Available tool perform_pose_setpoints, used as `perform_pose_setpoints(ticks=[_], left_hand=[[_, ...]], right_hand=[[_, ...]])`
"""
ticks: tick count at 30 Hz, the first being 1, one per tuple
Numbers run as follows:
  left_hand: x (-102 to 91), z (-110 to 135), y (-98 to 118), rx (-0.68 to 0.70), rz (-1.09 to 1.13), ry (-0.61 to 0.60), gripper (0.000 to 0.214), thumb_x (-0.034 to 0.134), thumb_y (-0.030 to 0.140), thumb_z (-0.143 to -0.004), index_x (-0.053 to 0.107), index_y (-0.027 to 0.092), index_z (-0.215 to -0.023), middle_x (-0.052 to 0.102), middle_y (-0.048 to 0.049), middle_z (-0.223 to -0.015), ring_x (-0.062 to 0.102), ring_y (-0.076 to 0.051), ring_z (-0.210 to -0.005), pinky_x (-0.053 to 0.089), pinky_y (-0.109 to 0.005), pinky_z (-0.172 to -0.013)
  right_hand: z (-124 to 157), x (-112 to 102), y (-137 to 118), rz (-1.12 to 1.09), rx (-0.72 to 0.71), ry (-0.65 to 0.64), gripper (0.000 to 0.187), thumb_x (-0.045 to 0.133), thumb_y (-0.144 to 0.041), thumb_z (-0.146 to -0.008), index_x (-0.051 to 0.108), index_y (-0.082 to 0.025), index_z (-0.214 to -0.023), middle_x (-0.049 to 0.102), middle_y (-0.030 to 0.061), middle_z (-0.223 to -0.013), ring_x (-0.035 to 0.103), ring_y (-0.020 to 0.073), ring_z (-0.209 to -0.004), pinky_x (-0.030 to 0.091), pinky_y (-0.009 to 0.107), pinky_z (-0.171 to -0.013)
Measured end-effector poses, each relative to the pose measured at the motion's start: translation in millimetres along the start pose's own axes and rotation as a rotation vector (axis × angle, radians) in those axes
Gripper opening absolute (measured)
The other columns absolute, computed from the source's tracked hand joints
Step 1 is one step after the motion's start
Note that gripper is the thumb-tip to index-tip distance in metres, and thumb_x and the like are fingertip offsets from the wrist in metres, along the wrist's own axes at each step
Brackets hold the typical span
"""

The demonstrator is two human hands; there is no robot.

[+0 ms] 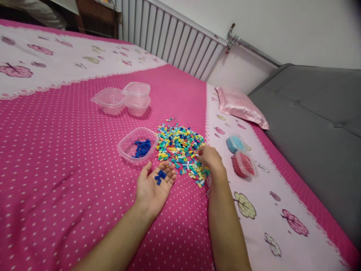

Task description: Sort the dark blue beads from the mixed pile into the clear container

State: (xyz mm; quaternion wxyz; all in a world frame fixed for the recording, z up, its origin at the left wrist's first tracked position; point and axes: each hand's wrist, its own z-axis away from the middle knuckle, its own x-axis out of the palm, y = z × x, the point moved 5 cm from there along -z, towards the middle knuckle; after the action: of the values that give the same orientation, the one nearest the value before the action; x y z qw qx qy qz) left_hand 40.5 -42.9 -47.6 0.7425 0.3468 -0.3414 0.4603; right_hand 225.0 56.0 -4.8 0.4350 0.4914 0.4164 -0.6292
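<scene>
My left hand (153, 184) rests palm up on the pink dotted bedspread, fingers cupped, with a few dark blue bricks (160, 176) lying in the palm. My right hand (209, 157) is curled over the right edge of a pile of small multicoloured bricks (180, 148), fingertips pinched among them; what they pinch is hidden. A clear plastic tub (137, 145) holding dark blue bricks sits just left of the pile, ahead of my left hand.
Two more clear tubs (124, 99) stand stacked farther back. Lidded tubs of light blue pieces (235, 143) and red pieces (243, 164) sit right of my right hand. A pink pillow (239, 107), grey sofa (316, 124) and radiator (175, 41) lie beyond.
</scene>
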Motion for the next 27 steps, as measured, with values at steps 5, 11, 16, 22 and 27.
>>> perform_pose_setpoints(ticks=[5, 11, 16, 22, 27], left_hand=[[0.1, -0.8, -0.4, -0.004, 0.005, 0.0, 0.032, 0.039, 0.032, -0.083, 0.061, 0.009, -0.08, 0.063, -0.0152, -0.079, 0.061, -0.018, -0.069, 0.054, -0.03, -0.063], [-0.9, -0.7, -0.1, -0.002, 0.003, 0.0, 0.034, 0.039, 0.033, -0.084, 0.061, 0.007, -0.078, 0.062, -0.0153, -0.079, 0.061, -0.018, -0.069, 0.053, -0.03, -0.064], [-1.3, -1.2, 0.6, -0.004, -0.002, -0.004, 0.033, 0.04, 0.033, -0.084, 0.061, 0.007, -0.079, 0.063, -0.0151, -0.078, 0.061, -0.018, -0.068, 0.053, -0.029, -0.063], [-0.5, -1.9, -0.5, -0.002, 0.001, -0.011, 0.034, 0.04, 0.033, -0.084, 0.061, 0.007, -0.079, 0.062, -0.0149, -0.079, 0.061, -0.018, -0.069, 0.053, -0.03, -0.064], [-0.8, -2.4, -0.6, -0.005, 0.004, -0.008, 0.035, 0.04, 0.033, -0.084, 0.061, 0.006, -0.079, 0.062, -0.0151, -0.079, 0.061, -0.018, -0.068, 0.053, -0.029, -0.063]], right_hand=[[7.5, -7.3, 3.7, 0.035, -0.004, -0.093, 0.03, 0.06, -0.01, -0.061, 0.07, -0.028, -0.084, 0.068, 0.0019, -0.093, 0.063, 0.0188, -0.084, 0.043, 0.025, -0.065], [7.2, -12.1, -1.7, -0.032, 0.006, 0.067, 0.025, 0.056, -0.02, -0.073, 0.07, -0.032, -0.089, 0.068, 0.0019, -0.095, 0.062, 0.02, -0.087, 0.046, 0.029, -0.071], [-2.3, 2.9, -7.9, -0.051, -0.017, 0.067, 0.025, 0.059, -0.022, -0.072, 0.07, -0.031, -0.093, 0.068, 0.0019, -0.099, 0.062, 0.0199, -0.092, 0.046, 0.028, -0.072], [-8.6, 8.8, -6.0, -0.053, -0.01, 0.066, 0.027, 0.066, -0.026, -0.068, 0.069, -0.032, -0.094, 0.068, 0.0006, -0.099, 0.062, 0.018, -0.09, 0.046, 0.025, -0.071], [-7.5, 9.6, -7.4, -0.065, -0.007, 0.068, 0.02, 0.066, -0.026, -0.067, 0.07, -0.029, -0.087, 0.068, 0.0006, -0.098, 0.062, 0.0183, -0.09, 0.046, 0.025, -0.072]])
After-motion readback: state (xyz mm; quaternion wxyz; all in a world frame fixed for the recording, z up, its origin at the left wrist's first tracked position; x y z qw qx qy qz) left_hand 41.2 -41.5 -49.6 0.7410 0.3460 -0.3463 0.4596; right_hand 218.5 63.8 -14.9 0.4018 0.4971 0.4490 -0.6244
